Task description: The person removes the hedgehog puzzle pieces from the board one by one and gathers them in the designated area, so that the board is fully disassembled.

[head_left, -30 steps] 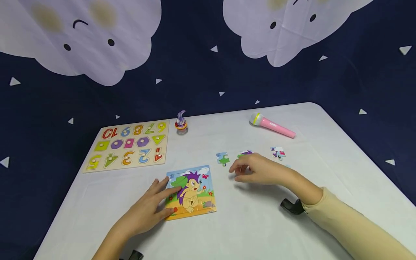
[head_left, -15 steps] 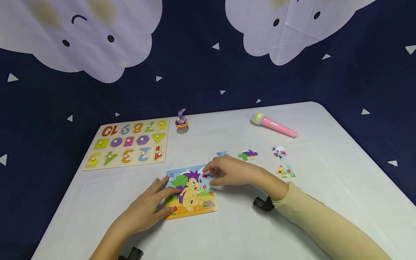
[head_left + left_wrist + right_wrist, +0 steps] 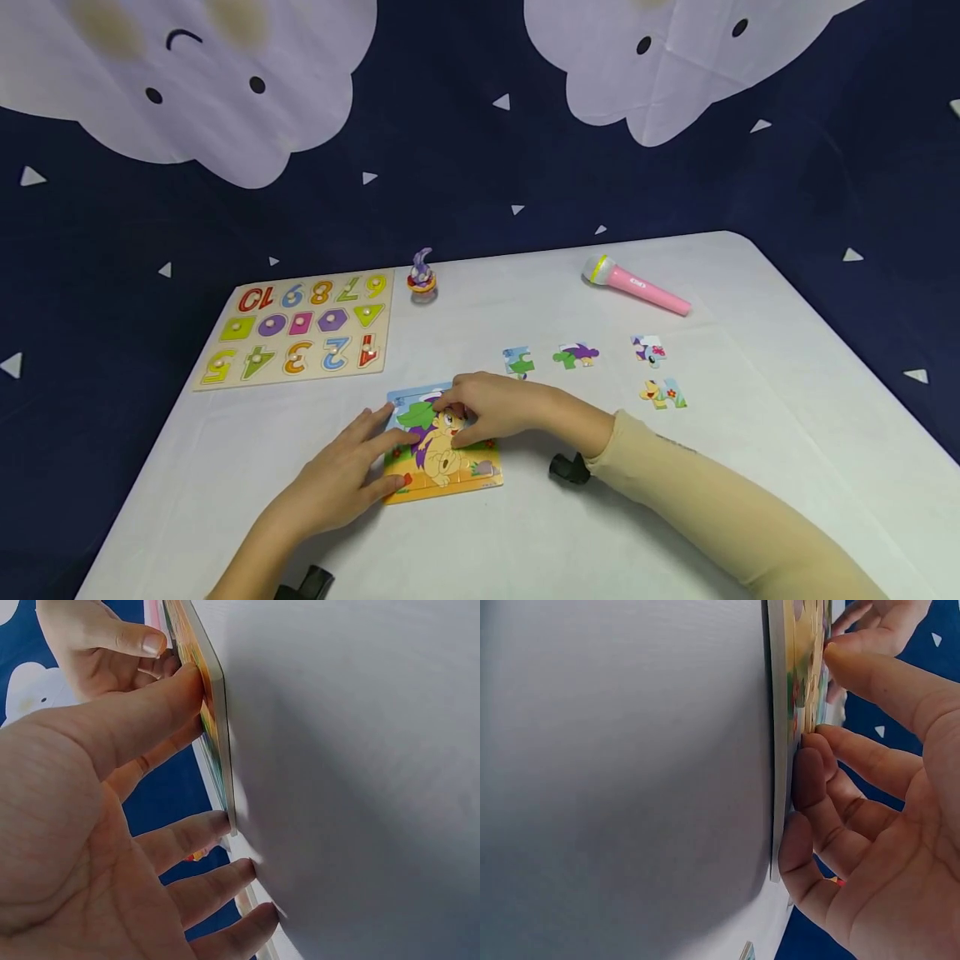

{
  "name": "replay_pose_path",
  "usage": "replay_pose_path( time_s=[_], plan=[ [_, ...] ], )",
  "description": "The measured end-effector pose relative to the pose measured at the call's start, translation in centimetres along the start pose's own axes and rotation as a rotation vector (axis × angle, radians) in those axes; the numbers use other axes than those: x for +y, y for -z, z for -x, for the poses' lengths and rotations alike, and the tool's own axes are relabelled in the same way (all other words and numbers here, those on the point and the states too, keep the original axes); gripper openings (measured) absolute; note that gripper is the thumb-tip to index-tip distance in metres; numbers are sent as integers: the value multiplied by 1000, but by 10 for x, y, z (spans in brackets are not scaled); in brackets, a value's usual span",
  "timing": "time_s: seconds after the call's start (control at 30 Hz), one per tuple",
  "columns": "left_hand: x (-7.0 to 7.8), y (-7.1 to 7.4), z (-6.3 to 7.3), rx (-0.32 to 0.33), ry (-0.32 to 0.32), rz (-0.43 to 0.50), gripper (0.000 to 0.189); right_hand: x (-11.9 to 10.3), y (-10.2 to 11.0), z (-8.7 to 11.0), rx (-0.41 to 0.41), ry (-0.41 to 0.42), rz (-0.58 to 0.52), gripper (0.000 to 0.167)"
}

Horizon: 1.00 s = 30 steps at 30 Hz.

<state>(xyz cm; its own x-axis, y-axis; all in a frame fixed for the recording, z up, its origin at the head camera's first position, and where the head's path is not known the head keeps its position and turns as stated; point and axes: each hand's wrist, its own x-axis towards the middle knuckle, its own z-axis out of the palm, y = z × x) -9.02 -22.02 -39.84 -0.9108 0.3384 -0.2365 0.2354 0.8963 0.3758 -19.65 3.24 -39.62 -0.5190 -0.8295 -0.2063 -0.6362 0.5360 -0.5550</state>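
Observation:
A square hedgehog jigsaw puzzle (image 3: 442, 479) lies on the table in the head view. My left hand (image 3: 337, 475) rests at its left side, fingers spread, with thumb and index finger on the picture. From the right my right hand (image 3: 502, 406) reaches over the upper middle of the picture. In the right wrist view its thumb and index finger bracket a puzzle piece (image 3: 814, 682) from two sides, the other fingers bent by the board's edge. Part of the hedgehog's face is covered by this hand. Loose pieces lie beyond it, including a leaf piece (image 3: 518, 361) and a purple-hair piece (image 3: 576, 356).
A butterfly piece (image 3: 647, 350) and a flower piece (image 3: 663, 393) lie at right. A pink toy microphone (image 3: 637, 287) is behind them. Far left is a wooden number board (image 3: 292, 329), beside a small purple figure (image 3: 422, 277). A dark curtain (image 3: 450, 125) hangs behind the table.
My right hand has moved left from near the loose pieces onto the puzzle, uncovering those pieces. The left hand has stayed at the puzzle's left side.

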Motion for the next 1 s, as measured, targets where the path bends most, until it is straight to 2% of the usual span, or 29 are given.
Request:
replay_pose_path(
  time_s=[0.23,0.63,1.0],
  plan=[
    [0,1,0,18,-20,-25,48,-1,1,-2,-10,-19,-32,51],
    [2,1,1,24,-14,-28,46,-3,2,-9,-12,-39,-45,46],
    [2,2,0,20,-6,-35,47,-6,3,-15,-24,-80,-68,51]
  ],
)
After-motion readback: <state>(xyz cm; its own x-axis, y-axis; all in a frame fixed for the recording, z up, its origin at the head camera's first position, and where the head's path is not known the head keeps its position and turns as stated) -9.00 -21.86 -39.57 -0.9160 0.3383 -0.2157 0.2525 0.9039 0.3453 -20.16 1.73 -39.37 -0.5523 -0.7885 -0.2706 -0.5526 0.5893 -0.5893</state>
